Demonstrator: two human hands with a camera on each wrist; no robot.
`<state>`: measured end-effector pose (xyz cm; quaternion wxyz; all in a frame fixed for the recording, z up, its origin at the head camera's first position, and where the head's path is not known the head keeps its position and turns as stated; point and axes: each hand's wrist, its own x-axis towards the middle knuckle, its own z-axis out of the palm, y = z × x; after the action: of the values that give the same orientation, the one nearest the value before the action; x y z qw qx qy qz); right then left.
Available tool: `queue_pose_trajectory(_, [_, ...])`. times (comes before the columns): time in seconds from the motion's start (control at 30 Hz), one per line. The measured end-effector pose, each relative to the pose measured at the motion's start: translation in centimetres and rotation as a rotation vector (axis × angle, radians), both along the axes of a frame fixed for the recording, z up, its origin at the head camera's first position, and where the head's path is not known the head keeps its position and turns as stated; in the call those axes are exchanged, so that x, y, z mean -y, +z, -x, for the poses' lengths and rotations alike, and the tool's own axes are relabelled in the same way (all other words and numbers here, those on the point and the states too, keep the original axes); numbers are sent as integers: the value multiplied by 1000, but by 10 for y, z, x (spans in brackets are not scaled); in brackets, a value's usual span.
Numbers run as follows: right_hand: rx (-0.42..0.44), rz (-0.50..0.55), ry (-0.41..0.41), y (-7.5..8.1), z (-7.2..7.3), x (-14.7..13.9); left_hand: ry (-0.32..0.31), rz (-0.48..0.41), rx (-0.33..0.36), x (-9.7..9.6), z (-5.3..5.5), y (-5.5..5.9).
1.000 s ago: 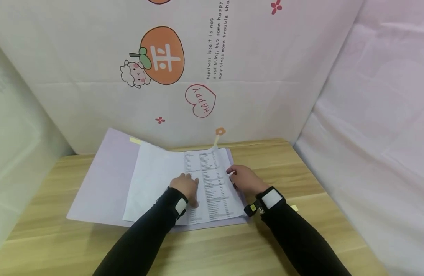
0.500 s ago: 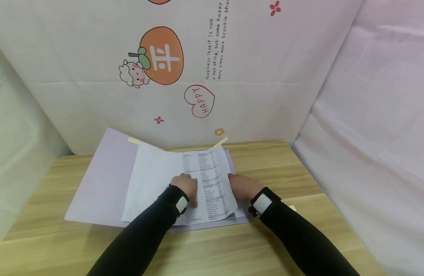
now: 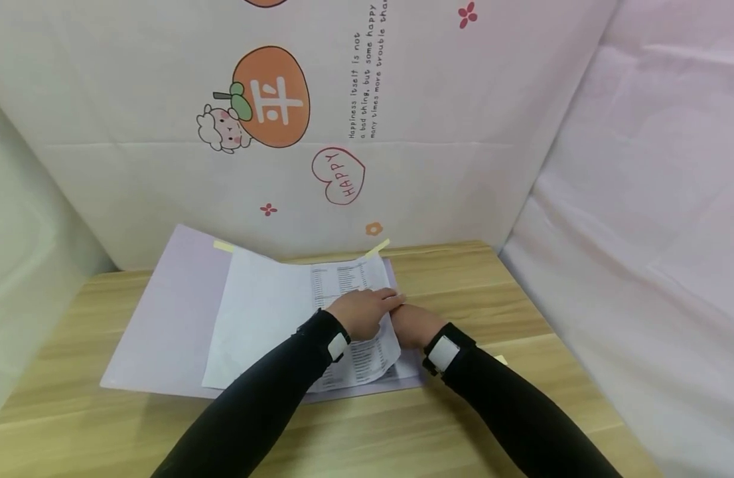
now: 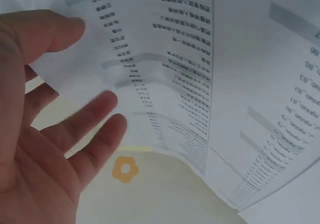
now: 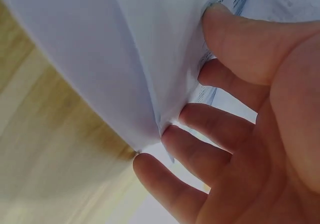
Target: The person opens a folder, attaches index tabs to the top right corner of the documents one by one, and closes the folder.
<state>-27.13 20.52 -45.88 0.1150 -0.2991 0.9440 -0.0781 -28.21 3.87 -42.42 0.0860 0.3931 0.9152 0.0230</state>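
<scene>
A lilac folder (image 3: 154,325) lies spread on the table with its left cover raised, holding white sheets. The printed sheet of paper (image 3: 334,275) on the right bends up along its right edge. My left hand (image 3: 362,315) reaches over this sheet, its fingertips overlapping my right hand. In the left wrist view the left hand (image 4: 45,119) has thumb and fingers spread apart at the sheet's edge. My right hand (image 3: 416,325) is at the raised edge, fingertips partly hidden. In the right wrist view, the right hand's thumb and forefinger pinch the sheet, other fingertips against the paper.
Yellow strips (image 3: 222,245) stick out at the folder's top edge, and a yellow tab (image 3: 501,360) shows beside the right sleeve. The wooden table (image 3: 474,292) ends at a printed cloth backdrop (image 3: 433,166); plain cloth hangs at both sides.
My right hand has moved slightly left and tucked in, bending the printed sheet's right edge up and leftward. My left hand has gone from the middle of the sheets right to meet it.
</scene>
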Motion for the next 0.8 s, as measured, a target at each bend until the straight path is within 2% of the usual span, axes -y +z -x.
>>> queue_pose_trajectory(0.17, [-18,-126,4,5,-1,7,-34,-9,-60,9,3,-2])
queue_pose_trajectory(0.3, [0,-195,-2,9,0,12,-66,-18,-82,21,5,-2])
queue_pose_trajectory(0.43, [44,-221,-41,7,1,14,-52,9,-86,39,0,0])
queue_pose_trajectory(0.57, [68,-245,-63,3,3,15,-67,65,-136,58,-6,2])
queue_pose_trajectory(0.8, [29,-268,-45,3,2,16,-112,115,-192,85,-11,3])
